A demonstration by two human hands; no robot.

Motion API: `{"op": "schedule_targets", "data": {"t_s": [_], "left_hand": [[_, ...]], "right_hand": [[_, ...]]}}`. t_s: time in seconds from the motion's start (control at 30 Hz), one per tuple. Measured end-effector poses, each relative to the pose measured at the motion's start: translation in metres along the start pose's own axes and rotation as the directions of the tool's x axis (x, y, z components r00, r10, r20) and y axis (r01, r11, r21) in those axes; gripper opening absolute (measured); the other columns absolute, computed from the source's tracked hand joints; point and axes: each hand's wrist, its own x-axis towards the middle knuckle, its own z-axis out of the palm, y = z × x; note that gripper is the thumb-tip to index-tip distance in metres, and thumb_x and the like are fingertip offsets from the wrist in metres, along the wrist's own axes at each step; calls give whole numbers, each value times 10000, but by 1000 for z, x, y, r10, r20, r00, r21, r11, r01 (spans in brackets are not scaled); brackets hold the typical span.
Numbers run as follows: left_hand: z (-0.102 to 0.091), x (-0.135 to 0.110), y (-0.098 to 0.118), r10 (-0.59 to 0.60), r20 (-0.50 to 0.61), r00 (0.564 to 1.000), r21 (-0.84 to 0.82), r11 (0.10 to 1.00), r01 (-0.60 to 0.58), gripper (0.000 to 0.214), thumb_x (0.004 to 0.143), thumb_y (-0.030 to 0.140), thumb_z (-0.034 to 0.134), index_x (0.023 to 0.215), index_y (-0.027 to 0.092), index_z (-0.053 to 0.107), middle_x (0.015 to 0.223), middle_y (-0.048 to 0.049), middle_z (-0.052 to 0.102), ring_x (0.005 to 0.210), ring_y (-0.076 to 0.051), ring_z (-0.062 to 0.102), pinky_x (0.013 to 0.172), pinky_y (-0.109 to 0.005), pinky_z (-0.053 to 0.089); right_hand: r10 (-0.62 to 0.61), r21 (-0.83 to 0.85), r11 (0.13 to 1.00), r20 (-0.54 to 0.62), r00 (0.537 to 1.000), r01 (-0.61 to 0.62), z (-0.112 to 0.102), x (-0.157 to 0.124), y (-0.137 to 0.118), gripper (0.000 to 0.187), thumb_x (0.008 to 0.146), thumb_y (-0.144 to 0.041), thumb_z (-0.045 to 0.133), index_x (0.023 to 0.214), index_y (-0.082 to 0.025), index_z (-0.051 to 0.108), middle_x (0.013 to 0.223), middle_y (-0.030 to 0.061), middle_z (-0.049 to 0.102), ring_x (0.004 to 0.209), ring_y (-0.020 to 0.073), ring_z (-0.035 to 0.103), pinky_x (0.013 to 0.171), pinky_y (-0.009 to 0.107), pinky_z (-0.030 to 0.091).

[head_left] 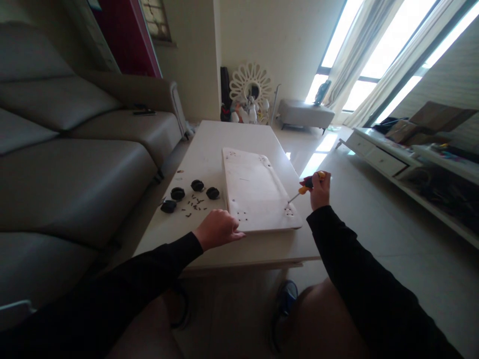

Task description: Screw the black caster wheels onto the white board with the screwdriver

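the screwdriver sits in the right hand, grip closed around its yellow and red handle, tip on the holes at the white board's 5 o'clock corner. the left hand rests curled on the 7 o'clock corner; whether its grip clasps the edge i cannot tell. the board lies flat on the counter. at its 9 o'clock lie four black wheels and loose screws.

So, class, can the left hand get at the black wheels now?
Probably yes: the left hand sits on the white panel's corner, with only loose screws between it and the black wheels.
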Motion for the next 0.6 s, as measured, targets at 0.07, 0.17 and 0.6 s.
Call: {"op": "schedule_targets", "data": {"t_s": [0.07, 0.17, 0.6], "left_hand": [[2, -1, 0, 4, -10, 1000, 3, 1000, -4, 409, 886, 501, 748, 614, 195, 751, 596, -75, 685, 616, -223, 634, 585, -316, 259], [5, -2, 1, 13, -16, 1000, 4, 1000, -13, 413, 896, 491, 733, 609, 194, 746, 581, -71, 675, 596, -213, 621, 581, -314, 246], [0, -7, -10, -51, -44, 998, -37, 998, 49, 418, 870, 509, 758, 602, 190, 727, 606, -73, 689, 602, -209, 607, 590, -315, 217]], "right_hand": [[9, 7, 1000, 28, 1000, -9, 2, -1, 4, 375, 943, -531, 653, 1067, -199, 528, 770, -44, 641, 613, 96, 653, 577, 242, 582], [30, 11, 999, 55, 998, -31, 2, 0, 10, 348, 996, -475, 609, 1116, -149, 603, 784, -33, 628, 608, 71, 606, 575, 223, 559], [-4, -18, 1000, 62, 998, 5, 7, -10, 8, 315, 997, -457, 615, 1082, -154, 588, 689, -73, 575, 532, 58, 563, 544, 212, 544]]}}
